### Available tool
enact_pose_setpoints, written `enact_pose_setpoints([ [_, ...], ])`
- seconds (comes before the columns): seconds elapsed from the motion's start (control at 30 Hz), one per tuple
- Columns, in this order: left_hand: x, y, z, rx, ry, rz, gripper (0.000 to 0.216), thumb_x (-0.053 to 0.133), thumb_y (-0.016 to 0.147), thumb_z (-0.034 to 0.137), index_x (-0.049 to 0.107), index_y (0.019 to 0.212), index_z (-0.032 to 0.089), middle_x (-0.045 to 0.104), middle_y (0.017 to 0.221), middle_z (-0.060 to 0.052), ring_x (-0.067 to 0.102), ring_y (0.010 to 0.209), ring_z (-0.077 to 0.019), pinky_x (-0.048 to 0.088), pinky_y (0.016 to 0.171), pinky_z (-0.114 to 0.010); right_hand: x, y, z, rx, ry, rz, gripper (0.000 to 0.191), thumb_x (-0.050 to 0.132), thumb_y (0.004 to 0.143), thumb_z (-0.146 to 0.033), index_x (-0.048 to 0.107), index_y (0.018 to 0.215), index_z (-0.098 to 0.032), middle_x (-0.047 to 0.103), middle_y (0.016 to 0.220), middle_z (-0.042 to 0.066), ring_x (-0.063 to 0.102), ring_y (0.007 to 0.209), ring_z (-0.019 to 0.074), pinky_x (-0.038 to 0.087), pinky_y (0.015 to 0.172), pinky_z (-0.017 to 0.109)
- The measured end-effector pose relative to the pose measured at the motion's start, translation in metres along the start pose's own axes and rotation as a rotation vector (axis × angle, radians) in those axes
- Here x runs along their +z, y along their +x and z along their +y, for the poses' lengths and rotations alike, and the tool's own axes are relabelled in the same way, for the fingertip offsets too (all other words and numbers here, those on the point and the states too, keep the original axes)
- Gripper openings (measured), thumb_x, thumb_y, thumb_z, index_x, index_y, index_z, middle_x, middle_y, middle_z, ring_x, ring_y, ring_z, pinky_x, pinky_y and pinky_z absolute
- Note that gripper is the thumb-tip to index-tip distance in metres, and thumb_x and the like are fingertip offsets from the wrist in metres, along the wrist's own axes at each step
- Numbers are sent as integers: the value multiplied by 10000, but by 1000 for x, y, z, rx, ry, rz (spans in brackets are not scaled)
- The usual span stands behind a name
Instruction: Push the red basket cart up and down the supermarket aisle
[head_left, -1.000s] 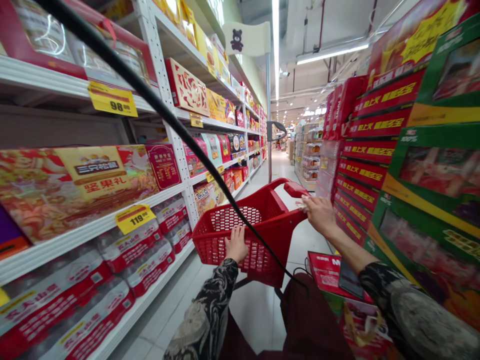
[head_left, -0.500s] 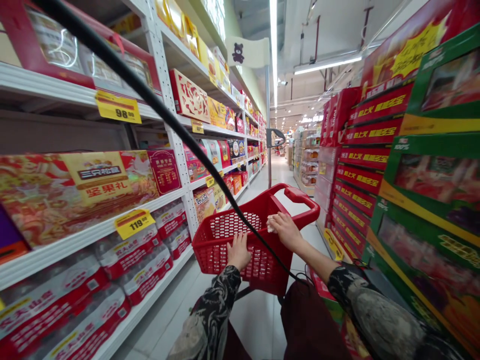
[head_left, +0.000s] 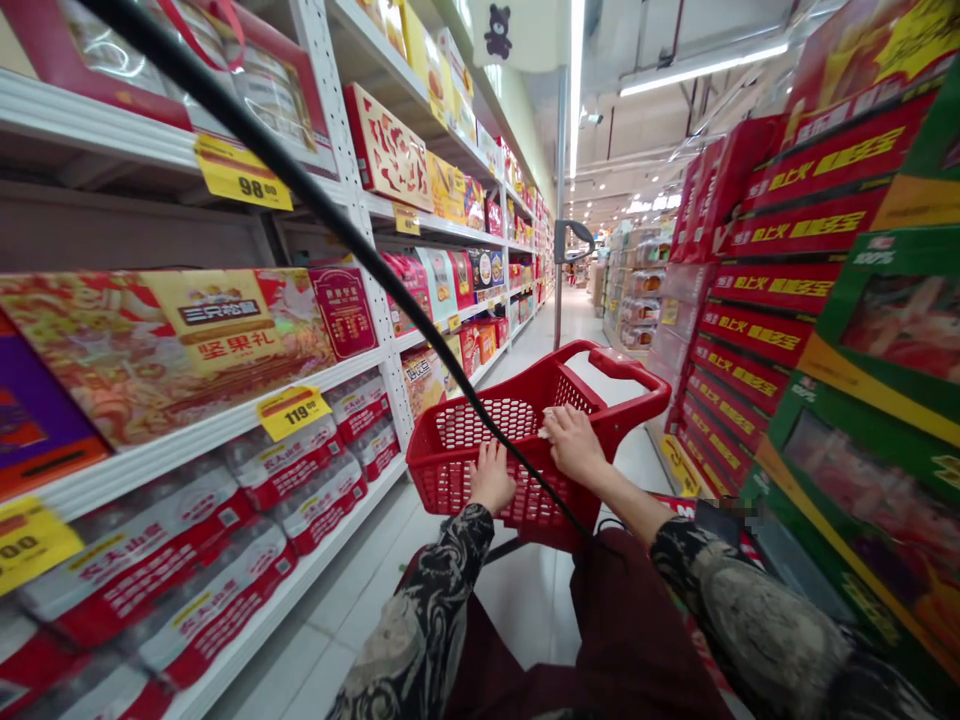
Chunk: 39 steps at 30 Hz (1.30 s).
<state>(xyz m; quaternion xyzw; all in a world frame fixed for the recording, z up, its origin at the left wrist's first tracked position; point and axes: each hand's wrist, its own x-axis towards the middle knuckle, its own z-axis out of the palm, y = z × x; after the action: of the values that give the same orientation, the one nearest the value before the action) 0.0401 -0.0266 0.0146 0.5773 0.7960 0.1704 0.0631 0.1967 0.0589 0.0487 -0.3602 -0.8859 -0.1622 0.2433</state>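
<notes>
A red plastic shopping cart [head_left: 457, 480] with a perforated basket stands in front of me, its inside partly visible. My left hand [head_left: 492, 478] is at the basket's near side, fingers hooked over the top rim. Just right of it, my right hand [head_left: 576, 445] is closed around a crumpled white tissue [head_left: 550, 422] and presses it on the same rim. Most of the tissue is hidden under the fingers. A black cable [head_left: 420, 325] crosses diagonally in front of the basket, close to the camera.
To the left, white shelves [head_left: 337, 375] hold gift boxes [head_left: 225, 315] and bottled-water packs [head_left: 217, 610]. Stacked red cartons [head_left: 757, 330] and green boxes [head_left: 862, 400] line the right side. A grey pole [head_left: 559, 200] with a bear sign [head_left: 517, 35] rises beyond the cart.
The view has tilted down and turned slightly left, so the cart and both hands sit higher and farther right. Both hands remain on the rim, the right with the tissue.
</notes>
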Motion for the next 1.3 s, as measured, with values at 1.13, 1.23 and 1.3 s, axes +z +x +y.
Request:
enact_pose_setpoints([
  [1.13,-21,-7,-83,-106,95,7,715,502,716,154,307,1403,111,201,1530,-144,167,1415,-260,195,1128,-509,44,28,-50,-107,-15,-42,390,404,881,-115,558,1239,-137,501,1341,124,406,1203,288,329,991,414],
  [1.23,-19,-5,-86,-97,109,5,719,494,723,167,294,1412,126,190,1535,-128,162,1416,-264,184,1121,-540,58,34,-80,-151,15,-26,395,401,884,-125,546,1251,-127,478,1368,124,397,1230,294,323,1006,413],
  [1.3,-18,-4,-88,-99,117,4,744,504,713,169,278,1420,132,179,1538,-124,156,1417,-269,189,1114,-556,66,38,-96,-177,38,-21,397,407,887,-144,536,1262,-122,464,1383,120,380,1253,298,307,1024,416],
])
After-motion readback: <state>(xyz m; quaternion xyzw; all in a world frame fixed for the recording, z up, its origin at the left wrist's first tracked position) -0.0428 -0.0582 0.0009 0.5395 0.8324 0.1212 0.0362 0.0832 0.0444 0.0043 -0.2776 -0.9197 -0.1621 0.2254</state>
